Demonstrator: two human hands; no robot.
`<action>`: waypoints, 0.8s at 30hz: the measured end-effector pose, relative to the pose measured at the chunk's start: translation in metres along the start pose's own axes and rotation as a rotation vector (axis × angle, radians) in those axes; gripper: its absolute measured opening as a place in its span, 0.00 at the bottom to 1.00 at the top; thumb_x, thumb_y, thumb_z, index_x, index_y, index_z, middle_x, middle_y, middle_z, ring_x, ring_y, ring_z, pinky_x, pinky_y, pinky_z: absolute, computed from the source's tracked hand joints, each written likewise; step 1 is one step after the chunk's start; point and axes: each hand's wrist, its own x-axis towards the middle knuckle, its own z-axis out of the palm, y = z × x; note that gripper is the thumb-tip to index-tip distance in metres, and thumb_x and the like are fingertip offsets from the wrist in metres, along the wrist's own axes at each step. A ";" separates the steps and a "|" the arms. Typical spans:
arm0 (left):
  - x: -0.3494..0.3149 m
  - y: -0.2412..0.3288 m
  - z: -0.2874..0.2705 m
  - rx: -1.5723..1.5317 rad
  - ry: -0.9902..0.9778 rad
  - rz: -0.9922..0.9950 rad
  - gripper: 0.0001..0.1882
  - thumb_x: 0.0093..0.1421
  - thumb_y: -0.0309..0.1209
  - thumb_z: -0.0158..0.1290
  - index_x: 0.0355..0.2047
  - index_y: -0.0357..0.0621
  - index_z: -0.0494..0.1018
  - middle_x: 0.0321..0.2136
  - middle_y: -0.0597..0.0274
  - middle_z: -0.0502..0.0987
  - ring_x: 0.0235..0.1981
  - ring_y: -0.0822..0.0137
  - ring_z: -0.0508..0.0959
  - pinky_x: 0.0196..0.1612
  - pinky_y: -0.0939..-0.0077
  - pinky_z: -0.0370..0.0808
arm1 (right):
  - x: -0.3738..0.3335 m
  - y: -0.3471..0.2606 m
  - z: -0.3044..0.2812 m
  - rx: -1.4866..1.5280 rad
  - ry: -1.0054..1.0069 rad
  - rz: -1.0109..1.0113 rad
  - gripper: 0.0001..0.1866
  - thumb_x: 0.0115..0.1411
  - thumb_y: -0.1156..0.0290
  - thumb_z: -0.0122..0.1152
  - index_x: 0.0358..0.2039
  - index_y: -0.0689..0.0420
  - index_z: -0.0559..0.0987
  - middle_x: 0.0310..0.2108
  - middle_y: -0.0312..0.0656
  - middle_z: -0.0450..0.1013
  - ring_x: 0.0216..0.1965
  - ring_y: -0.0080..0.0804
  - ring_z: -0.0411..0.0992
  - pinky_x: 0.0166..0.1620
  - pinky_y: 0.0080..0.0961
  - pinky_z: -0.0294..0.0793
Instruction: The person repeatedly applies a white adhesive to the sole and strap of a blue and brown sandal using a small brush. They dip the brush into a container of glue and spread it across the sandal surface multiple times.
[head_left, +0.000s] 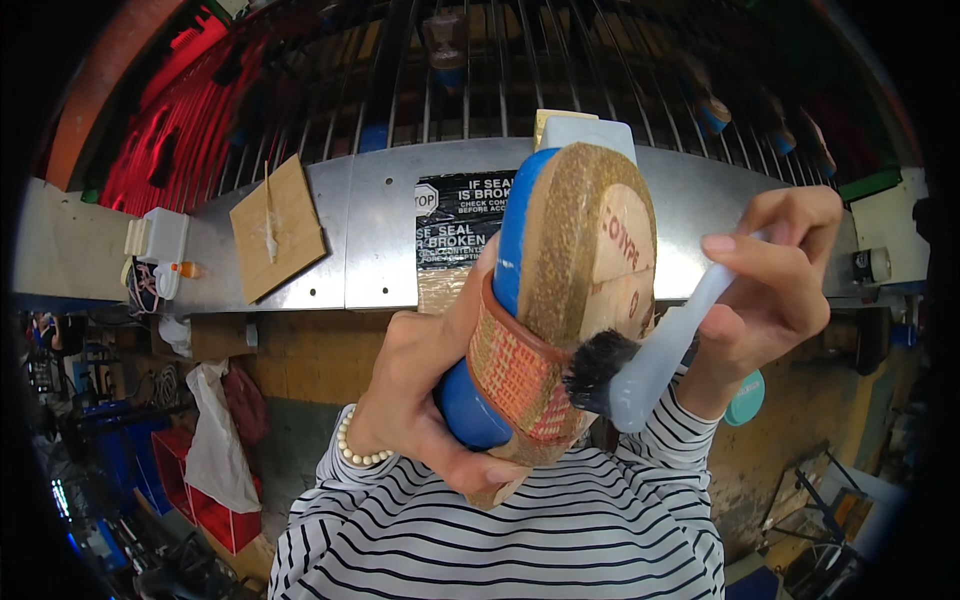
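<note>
My left hand (415, 375) wraps round a sandal (565, 240) that sits on a blue shoe last (520, 225). The sandal is held up with its speckled cork underside partly turned to view, and an orange-red woven strap (515, 375) crosses it. In my right hand (775, 285) is a brush (670, 345) with a pale, cloudy handle, pinched near its upper end. Its black bristles (600, 372) meet or overlap the sandal's edge beside the strap; whether they press on it I cannot tell.
Behind the sandal runs a metal bench (375, 215), with rows of metal rods (490, 95) beyond it. A cardboard piece (290, 205) carrying a stick with white matter lies left, near a white container (165, 235). A pale block (590, 132) stands behind the sandal.
</note>
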 end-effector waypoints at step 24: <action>0.013 0.028 0.010 -0.090 0.238 -0.288 0.63 0.46 0.45 0.66 0.71 0.27 0.41 0.56 0.43 0.73 0.56 0.59 0.75 0.61 0.71 0.64 | 0.002 -0.013 -0.008 -0.193 0.008 -0.027 0.24 0.40 0.50 0.74 0.30 0.58 0.86 0.33 0.37 0.57 0.30 0.29 0.60 0.33 0.26 0.60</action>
